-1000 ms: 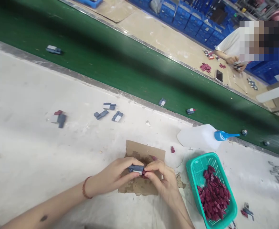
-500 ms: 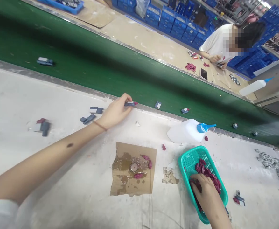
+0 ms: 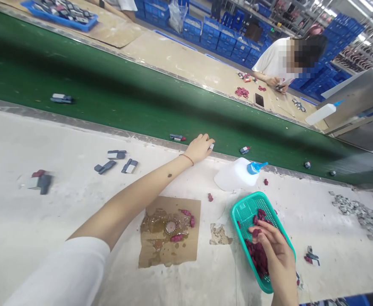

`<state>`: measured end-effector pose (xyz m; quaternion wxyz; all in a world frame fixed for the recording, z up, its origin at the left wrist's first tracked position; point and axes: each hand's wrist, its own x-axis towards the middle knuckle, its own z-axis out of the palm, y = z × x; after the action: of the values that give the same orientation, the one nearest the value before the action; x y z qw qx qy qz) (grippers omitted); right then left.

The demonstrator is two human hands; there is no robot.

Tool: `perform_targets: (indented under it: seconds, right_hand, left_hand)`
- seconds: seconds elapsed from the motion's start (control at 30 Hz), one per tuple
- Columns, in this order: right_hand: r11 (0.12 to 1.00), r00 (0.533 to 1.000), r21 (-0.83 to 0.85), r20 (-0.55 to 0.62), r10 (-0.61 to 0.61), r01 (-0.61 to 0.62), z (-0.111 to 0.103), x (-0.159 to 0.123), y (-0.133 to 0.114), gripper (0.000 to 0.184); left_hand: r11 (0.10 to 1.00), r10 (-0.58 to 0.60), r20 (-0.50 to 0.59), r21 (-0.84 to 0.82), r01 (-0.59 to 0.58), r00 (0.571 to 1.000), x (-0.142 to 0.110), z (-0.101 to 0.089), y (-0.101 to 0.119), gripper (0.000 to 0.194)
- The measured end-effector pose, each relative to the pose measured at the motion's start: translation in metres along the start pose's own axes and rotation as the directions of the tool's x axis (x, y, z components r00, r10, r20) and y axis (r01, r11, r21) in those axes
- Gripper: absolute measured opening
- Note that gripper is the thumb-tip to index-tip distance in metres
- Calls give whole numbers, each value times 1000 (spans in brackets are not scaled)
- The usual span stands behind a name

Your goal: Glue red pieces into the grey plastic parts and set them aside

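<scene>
My left hand [image 3: 200, 148] reaches over the near edge of the green conveyor belt [image 3: 135, 102], its fingers closed around a small plastic part [image 3: 211, 146] whose white face peeks out. Left of it on the belt lies a blue-grey part with a red tip [image 3: 177, 137]. Over the green basket [image 3: 244, 209], my right hand [image 3: 278, 250] is turned partly palm-up and pinches a small dark red piece [image 3: 256, 232]. Many similar dark red pieces [image 3: 259, 259] fill the basket below. A wet cardboard sheet [image 3: 186, 250] holds several red pieces and a round cap [image 3: 170, 227].
A white bottle with a blue nozzle [image 3: 234, 175] lies between belt and basket. Blue-grey parts [image 3: 129, 166] lie at left, a heap of grey pieces [image 3: 361, 216] at right. Across the belt, a person [image 3: 274, 59] works near a phone [image 3: 259, 100] and a blue tray [image 3: 87, 24].
My left hand has let go of the red-tipped part on the belt and moved right to another part. My right hand has lifted from the pile and turned over, holding a red piece.
</scene>
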<state>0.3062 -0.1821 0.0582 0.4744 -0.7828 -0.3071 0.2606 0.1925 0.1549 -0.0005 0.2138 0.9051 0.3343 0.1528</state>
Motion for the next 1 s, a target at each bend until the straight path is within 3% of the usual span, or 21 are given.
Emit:
perform_targets:
  seconds: [0.1,0.23,0.33,0.47,0.57,0.67,0.83,1.0]
  right_hand:
    - [978,998,197,5,68,-68,10,-4,-3,32]
    - [938,994,337,99,53,-84,32,-3,-9,27]
    - [909,990,405,133,42,-93,51,0,-20,28]
    - [881,984,444,138,114,-164,74,-1,-30,30]
    - [870,971,439,181,159,-224,86,-2,-31,33]
    - [890,967,401,215,140,-218,97,0,-30,34]
    - [960,946,235,318,70,-150,116,6,-30,37]
    - [994,898,23,428,-106,106,134,6,-31,30]
  left_hand:
    - [1000,-3,21,-27,3,1000,4,5,5,31]
    - [996,19,15,-88,-17,1000,0,3,9,25]
    - [983,29,8,-180,-27,1000,1,1,14,18]
    - [934,-35,-39,-356,19,999,1,0,22,9]
    - [852,-114,-69,-520,62,991,-12,-5,21,22]
    - [743,-193,-69,-662,100,979,-43,-16,12,32]
    - [583,-266,31,-791,187,963,-122,-44,-6,38]
    - [438,-296,175,-849,296,939,-193,-58,-4,36]
